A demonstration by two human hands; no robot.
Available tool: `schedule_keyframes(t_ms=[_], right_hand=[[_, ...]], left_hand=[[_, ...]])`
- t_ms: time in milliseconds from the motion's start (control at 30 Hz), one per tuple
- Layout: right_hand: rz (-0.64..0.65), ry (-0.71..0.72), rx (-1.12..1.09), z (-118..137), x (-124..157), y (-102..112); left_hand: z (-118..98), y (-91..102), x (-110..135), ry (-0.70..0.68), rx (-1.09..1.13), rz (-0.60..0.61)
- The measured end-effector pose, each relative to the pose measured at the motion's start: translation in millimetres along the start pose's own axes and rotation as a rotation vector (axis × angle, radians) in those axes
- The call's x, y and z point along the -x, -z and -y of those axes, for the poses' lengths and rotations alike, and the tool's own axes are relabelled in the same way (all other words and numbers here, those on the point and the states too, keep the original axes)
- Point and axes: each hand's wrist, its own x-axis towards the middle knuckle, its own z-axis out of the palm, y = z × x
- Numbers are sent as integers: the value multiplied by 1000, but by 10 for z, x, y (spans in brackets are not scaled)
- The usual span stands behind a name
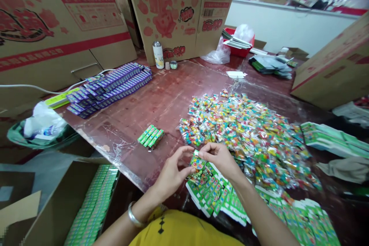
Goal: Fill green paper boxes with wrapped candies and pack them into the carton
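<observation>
while candy packets (245, 130) lie heaped beside, both hands (198, 163) pinch one small green box (197, 162).

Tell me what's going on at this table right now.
A person's left hand and right hand together pinch a small green printed carton above a fanned stack of flat green cartons. A heap of clear-wrapped multicoloured candy packets covers the reddish table just beyond. A few filled green boxes lie to the left, and rows of purple boxes sit farther back.
</observation>
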Motion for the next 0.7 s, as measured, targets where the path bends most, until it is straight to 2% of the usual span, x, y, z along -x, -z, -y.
schedule_keyframes(t_ms=[100,200,300,367,433,533,633,700], right_hand=[[-33,48,110,14,16,-15],[-78,198,317,55,100,-56],[-8,324,529,67,220,-125],[19,369,700,31,279,-180],[-8,410,843,-34,302,-231],[-47,468,914,-139,273,-287],[-41,469,904,-188,226,-313],[-28,427,885,-183,211,-301]], left_hand=[[22,3,9,25,16,24],[60,24,7,48,38,29],[86,53,-22,35,61,-36],[95,58,-52,36,87,-67],[105,47,-80,45,103,-74],[128,35,-103,61,92,-92],[146,108,-108,86,-39,-129],[142,225,-116,41,-301,-210]])
